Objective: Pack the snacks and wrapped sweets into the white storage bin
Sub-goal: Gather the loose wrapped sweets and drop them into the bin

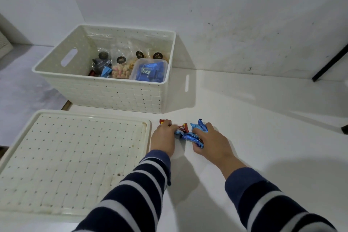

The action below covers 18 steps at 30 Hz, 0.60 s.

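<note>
Blue-wrapped sweets (190,136) lay heaped on the table between both hands, the left hand (163,138) curled over a red one, the right hand (211,141) closing on the blue. Scooping inward, fingers cupped under the pile, would likely lift them all at once. Beyond the fingertips stood the white storage bin (105,92), part-filled; left of them lay its lid (71,164), clear of the path.

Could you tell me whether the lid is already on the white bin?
No, the lid lies flat on the table, in front of the open white bin.
</note>
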### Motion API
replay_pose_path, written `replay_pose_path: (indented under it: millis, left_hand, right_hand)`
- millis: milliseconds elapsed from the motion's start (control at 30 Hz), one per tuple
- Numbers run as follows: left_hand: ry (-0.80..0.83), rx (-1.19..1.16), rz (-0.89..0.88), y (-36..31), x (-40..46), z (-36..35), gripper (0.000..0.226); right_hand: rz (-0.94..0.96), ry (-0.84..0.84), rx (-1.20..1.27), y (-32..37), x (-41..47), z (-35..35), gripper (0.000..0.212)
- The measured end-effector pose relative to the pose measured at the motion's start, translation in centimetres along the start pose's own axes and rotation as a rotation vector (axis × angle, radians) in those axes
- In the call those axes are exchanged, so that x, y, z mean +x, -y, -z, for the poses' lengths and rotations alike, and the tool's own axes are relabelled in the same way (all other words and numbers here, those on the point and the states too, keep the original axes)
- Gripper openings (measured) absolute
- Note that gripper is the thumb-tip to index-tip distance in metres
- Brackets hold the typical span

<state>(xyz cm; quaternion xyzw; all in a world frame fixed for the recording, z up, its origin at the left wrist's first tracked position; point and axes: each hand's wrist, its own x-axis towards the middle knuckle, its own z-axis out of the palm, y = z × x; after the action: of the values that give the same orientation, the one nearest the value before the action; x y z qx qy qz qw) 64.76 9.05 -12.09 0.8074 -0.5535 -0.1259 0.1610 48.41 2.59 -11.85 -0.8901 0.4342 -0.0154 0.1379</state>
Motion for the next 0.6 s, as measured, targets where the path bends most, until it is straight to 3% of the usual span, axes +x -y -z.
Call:
replay_pose_path:
  millis: [167,400,600]
  left_hand:
    - [0.037,-0.068,0.084,-1.5,0.4,0.7,0.030]
    - [0.035,-0.088,0.137,-2.9,-0.3,-0.2,0.028]
    - [0.003,-0.116,0.122,-3.9,-0.5,-0.8,0.030]
  right_hand:
    - [-0.046,0.022,-0.016,-1.6,-0.7,1.8,0.024]
    - [-0.066,0.106,-0.009,-3.2,-1.3,1.9,0.035]
    - [-0.116,0.038,0.073,-2.9,-1.9,0.9,0.035]
